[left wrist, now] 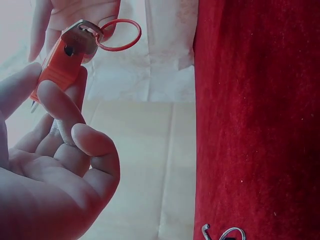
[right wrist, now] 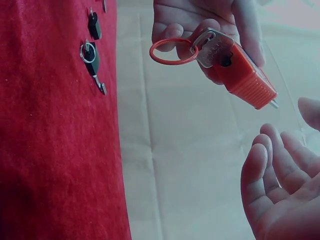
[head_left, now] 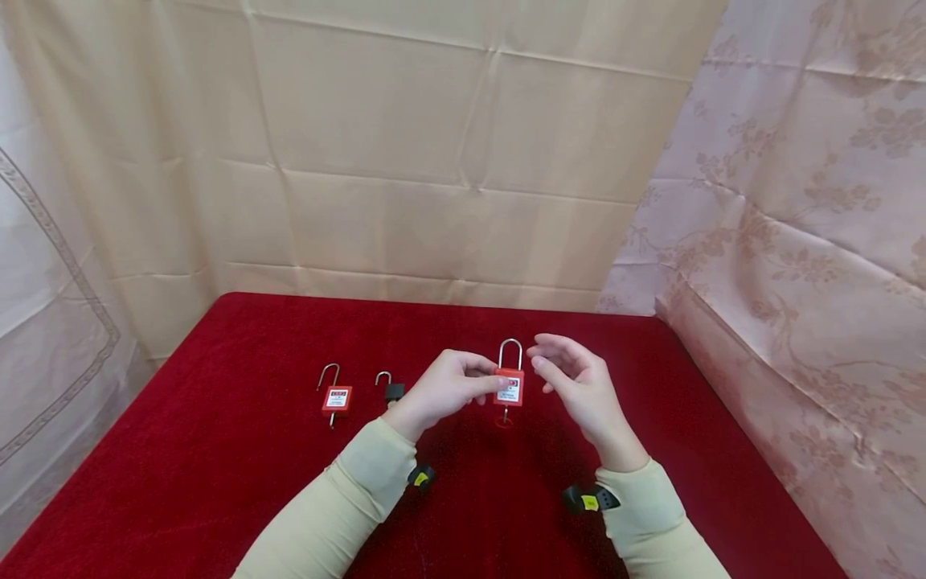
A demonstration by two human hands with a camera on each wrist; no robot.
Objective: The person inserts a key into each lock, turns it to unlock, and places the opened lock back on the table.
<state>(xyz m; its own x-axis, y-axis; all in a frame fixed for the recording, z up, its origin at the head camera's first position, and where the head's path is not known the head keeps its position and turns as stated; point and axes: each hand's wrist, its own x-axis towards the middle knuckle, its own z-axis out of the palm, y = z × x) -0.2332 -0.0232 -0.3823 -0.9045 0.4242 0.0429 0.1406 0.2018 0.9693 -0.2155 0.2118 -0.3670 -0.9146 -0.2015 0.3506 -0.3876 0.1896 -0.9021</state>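
My left hand pinches a red padlock by its body, thumb on the white-labelled front. The padlock stands upright above the table, its tall steel shackle pointing up. From its underside projects a key with a red ring hanging from it. Just right of the padlock is my right hand, fingers loosely bent and apart from it, with nothing in them. In the right wrist view, the right hand's fingers lie below the padlock, a gap between them.
On the red cloth-covered table, a second red padlock lies at left with its shackle open. Beside it, partly behind my left wrist, is a black padlock, also open. Beige cloth hangs behind; floral cloth hangs at right.
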